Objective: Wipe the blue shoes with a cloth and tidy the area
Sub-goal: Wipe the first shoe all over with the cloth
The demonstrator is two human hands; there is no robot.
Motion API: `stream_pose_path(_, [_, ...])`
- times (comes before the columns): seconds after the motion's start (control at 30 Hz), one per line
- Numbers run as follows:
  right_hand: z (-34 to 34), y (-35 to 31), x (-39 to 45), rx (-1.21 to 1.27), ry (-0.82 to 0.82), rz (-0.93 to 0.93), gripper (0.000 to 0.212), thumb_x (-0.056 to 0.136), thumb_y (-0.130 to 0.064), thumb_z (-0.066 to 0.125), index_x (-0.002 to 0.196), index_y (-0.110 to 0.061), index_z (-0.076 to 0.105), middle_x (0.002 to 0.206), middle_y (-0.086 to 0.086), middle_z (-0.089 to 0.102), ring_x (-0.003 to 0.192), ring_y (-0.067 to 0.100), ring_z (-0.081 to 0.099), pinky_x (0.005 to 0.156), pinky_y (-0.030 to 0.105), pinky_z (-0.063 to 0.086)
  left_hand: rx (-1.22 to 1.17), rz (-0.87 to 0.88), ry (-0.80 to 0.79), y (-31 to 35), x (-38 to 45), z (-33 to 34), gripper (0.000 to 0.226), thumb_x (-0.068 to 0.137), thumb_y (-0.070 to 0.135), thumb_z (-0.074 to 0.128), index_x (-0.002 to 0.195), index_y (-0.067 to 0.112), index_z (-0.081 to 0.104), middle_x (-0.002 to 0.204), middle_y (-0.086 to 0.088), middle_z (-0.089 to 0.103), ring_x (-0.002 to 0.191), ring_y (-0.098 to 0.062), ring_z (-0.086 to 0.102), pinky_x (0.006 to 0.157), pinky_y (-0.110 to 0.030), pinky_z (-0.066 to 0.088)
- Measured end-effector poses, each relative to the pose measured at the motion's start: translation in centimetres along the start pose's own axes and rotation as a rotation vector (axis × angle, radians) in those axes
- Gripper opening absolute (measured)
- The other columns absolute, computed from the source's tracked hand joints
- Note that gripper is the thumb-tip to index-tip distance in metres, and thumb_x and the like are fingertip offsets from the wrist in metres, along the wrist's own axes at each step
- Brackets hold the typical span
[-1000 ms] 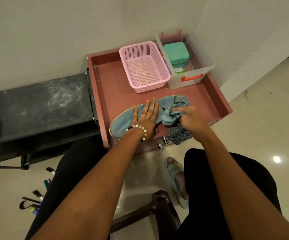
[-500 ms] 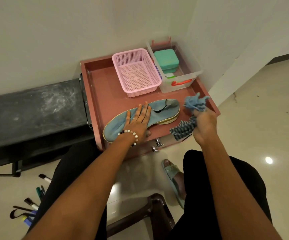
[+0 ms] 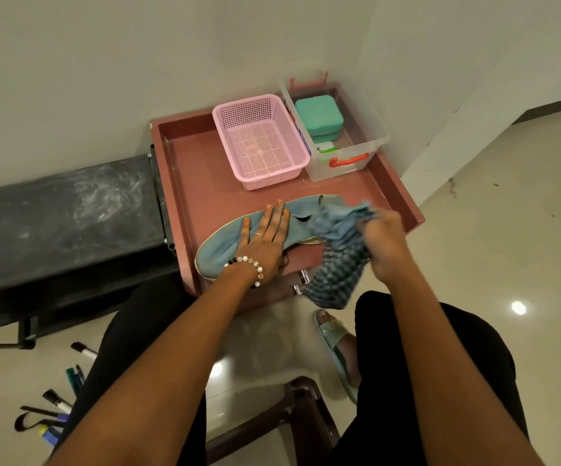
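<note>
the blue shoe [image 3: 225,250] lies on its side along the front edge of the red tray [image 3: 191,183], its heel hidden under the cloth [image 3: 336,243]. left hand [image 3: 265,240] presses it flat, fingers straight; right hand [image 3: 384,237] grips the bunched, blurred cloth.

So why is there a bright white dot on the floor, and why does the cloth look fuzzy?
In the head view, the dot is glare from a light on the shiny floor; the cloth, gripped by the right hand, looks motion-blurred; the left hand and blue shoe look sharp.
</note>
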State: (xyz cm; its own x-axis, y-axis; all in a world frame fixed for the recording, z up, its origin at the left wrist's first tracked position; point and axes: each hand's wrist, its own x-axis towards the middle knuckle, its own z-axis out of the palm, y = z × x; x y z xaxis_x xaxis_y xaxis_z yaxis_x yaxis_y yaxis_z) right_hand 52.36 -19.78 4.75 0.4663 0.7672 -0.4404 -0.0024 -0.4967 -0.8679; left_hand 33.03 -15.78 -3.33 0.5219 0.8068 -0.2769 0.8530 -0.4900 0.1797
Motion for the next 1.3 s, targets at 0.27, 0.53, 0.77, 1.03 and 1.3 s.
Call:
stream_pose_path(0.27, [-0.6, -1.0, 2.2, 0.276, 0.330, -0.067, 0.015, 0.093, -0.025, 0.054, 0.098, -0.016, 0.065, 0.091, 0.002, 0.065, 0.082, 0.019, 0.062, 0.064, 0.029, 0.050, 0.034, -0.014, 0.026, 0.2, -1.0, -1.0, 0.085, 0.096, 0.035, 0.047, 0.151, 0.015, -0.015, 0.157, 0.001, -0.025, 0.146, -0.018, -0.017, 0.112, -0.058, -0.005])
stream_pose_path(0.53, [7.2, 4.3, -1.1, 0.030, 0.149, 0.070, 0.056, 0.088, -0.019, 0.034, 0.143, -0.032, 0.034, 0.122, 0.004, 0.056, 0.106, 0.032, 0.060, 0.092, 0.049, 0.051, 0.034, -0.015, 0.049, 0.3, -1.7, 0.3, 0.074, 0.099, 0.021, 0.034, 0.148, 0.014, -0.021, 0.154, 0.001, -0.031, 0.144, -0.018, -0.022, 0.114, -0.059, -0.004])
stream_pose_path(0.77, [3.8, 0.4, -4.1, 0.290, -0.115, 0.295, 0.019, 0.093, -0.001, 0.044, 0.103, -0.003, 0.061, 0.095, 0.017, 0.069, 0.081, 0.030, 0.067, 0.066, 0.046, 0.057, -0.076, 0.028, 0.018, -0.5, -1.8, -0.5, 0.088, 0.091, 0.010, 0.049, 0.151, 0.017, -0.016, 0.156, 0.004, -0.027, 0.145, -0.018, -0.018, 0.115, -0.059, -0.001])
stream_pose_path(1.03, [-3.3, -1.0, -2.4, 0.493, 0.221, 0.233, 0.021, 0.081, 0.012, 0.049, 0.085, -0.004, 0.062, 0.089, 0.014, 0.065, 0.085, 0.031, 0.064, 0.070, 0.038, 0.054, -0.620, -0.277, 0.411, -1.8, -3.4, -3.7, 0.063, 0.084, 0.011, 0.068, 0.142, 0.012, 0.043, 0.139, -0.012, 0.052, 0.120, -0.029, 0.055, 0.102, -0.032, 0.039])
stream_pose_path(1.3, [-2.1, 0.5, -2.1, 0.274, 0.278, 0.176, 0.020, 0.082, 0.004, 0.050, 0.082, -0.010, 0.063, 0.088, 0.013, 0.066, 0.076, 0.028, 0.064, 0.070, 0.039, 0.054, -0.337, -0.300, 0.278, -0.4, -4.6, -2.5, 0.042, 0.078, 0.023, 0.074, 0.118, 0.017, 0.065, 0.104, -0.009, 0.058, 0.102, -0.028, 0.052, 0.084, -0.034, 0.040])
